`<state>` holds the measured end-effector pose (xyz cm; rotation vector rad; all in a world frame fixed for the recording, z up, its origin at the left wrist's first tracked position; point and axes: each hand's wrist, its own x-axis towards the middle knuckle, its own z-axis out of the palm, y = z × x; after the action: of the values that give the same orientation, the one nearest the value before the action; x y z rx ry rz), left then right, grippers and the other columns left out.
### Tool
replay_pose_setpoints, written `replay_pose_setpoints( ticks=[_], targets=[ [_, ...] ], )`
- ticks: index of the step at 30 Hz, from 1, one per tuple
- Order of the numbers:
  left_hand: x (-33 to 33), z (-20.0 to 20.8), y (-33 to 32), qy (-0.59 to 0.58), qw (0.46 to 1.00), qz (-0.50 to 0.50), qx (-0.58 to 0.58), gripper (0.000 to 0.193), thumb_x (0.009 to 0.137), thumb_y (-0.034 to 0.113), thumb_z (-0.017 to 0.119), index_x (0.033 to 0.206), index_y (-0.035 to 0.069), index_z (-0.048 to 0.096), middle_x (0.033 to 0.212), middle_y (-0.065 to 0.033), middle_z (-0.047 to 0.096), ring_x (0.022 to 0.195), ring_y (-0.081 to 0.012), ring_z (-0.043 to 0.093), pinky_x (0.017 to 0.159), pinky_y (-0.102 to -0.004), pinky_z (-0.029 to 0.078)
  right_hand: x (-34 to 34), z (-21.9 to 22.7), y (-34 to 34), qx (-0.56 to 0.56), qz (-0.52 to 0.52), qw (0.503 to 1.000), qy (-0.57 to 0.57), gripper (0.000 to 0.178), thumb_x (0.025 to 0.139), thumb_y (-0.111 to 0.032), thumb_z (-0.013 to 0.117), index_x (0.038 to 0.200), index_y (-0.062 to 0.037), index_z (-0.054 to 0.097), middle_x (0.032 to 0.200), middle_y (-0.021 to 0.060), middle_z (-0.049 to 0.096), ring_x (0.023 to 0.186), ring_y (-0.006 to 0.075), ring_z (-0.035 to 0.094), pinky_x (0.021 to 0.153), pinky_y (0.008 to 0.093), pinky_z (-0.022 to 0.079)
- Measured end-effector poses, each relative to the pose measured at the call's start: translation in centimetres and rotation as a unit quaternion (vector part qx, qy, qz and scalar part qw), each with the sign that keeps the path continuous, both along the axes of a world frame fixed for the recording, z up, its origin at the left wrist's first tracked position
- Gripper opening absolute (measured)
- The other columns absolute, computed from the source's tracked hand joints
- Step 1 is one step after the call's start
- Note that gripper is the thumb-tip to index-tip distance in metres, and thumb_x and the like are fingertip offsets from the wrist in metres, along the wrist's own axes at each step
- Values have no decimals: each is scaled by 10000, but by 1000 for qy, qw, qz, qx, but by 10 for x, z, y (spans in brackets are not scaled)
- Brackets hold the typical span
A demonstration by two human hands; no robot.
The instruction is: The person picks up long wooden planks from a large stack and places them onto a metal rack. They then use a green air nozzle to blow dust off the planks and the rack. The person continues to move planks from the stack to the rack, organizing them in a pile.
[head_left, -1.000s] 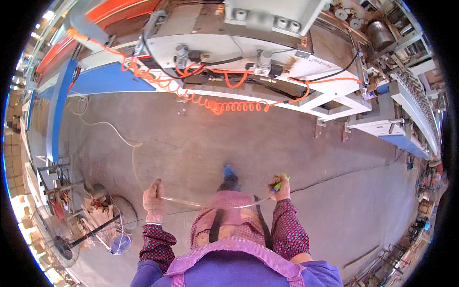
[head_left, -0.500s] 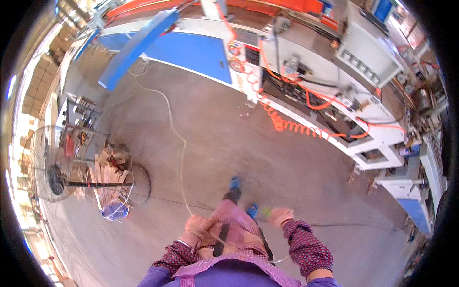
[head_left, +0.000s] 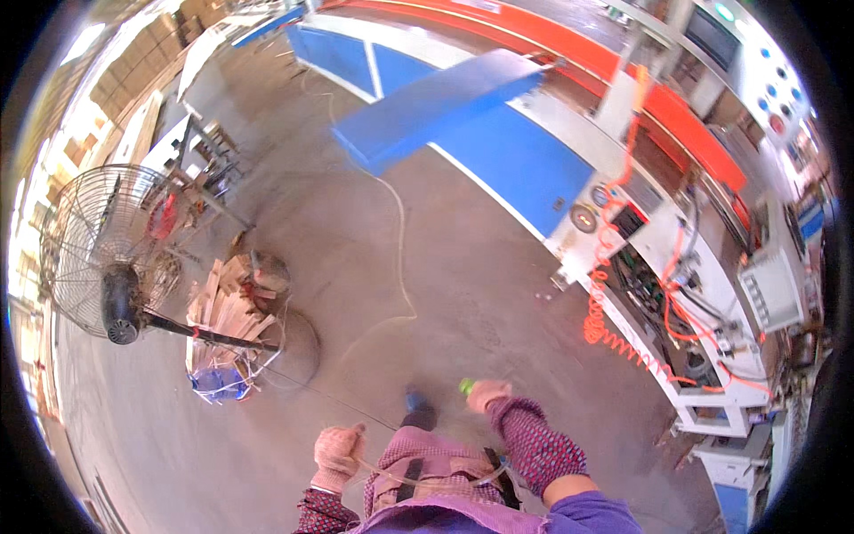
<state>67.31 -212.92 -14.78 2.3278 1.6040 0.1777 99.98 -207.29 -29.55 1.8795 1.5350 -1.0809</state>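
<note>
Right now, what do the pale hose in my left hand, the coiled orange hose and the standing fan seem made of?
Pale hose: probably flexible plastic, perhaps translucent, since it bends in a smooth curve.
Coiled orange hose: likely plastic, brightly coloured; its loops keep a spring shape.
Standing fan: apparently dark metal, judging by its thin wire guard; coating unclear.

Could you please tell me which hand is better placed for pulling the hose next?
Probably the left hand: the hose is in its grip, while the right hand is occupied with a green item.
</note>
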Motion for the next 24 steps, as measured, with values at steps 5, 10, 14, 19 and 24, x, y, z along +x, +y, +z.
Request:
replay_pose_setpoints(
  ticks=[5,10,14,19,24],
  targets=[
    [-62,24,64,-36,995,50,75,274,704,168,682,965,95,642,615,-94,553,630,-309,579,633,-434,467,4,49,163,100,-92,988,-79,382,823,-310,500,1091,-93,665,1149,125,644,1078,306,612,824,449,483],
    [-82,40,140,-25,981,90,171,350,706,158,693,1040,97,606,669,-64,551,703,-274,577,835,-464,461,-18,60,264,102,-42,990,-91,372,822,-302,494,1089,-108,667,1167,131,632,1093,300,603,830,456,476],
    [-100,46,232,-77,957,114,256,417,713,137,700,1104,87,565,756,-32,554,747,-244,576,952,-506,414,-92,55,324,93,65,992,-51,373,808,-318,493,1054,-113,683,1117,143,652,1075,334,606,819,473,484],
    [-106,75,362,-108,916,142,360,399,769,96,659,1149,64,540,864,-41,584,796,-224,583,997,-513,387,-193,31,419,87,104,990,27,338,823,-284,493,1050,-130,691,1134,109,653,1092,300,605,836,487,468],
    [-123,91,477,-360,838,237,335,378,892,104,513,1259,16,491,1119,-89,570,978,-215,559,940,-386,439,-277,66,534,119,145,970,157,374,812,-261,483,1077,-73,667,1171,149,623,1112,308,591,918,483,456]
  ],
)
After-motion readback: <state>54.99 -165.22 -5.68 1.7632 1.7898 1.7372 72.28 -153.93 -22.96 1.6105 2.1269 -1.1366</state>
